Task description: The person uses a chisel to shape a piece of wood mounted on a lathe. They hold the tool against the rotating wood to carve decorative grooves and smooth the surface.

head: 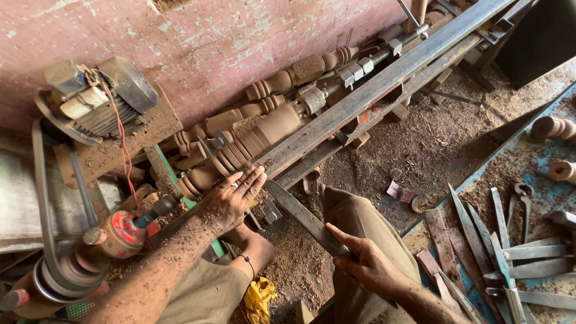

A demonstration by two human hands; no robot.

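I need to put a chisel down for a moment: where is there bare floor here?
The freest patch is the sawdust floor between the steel lathe rail and the row of flat chisels. It is crowded around the left hand on the turned wood, near the motor, and among the chisels.

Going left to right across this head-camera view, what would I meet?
Belt pulley → electric motor → left hand on the turned wooden spindle → long chisel → right hand → spare chisels.
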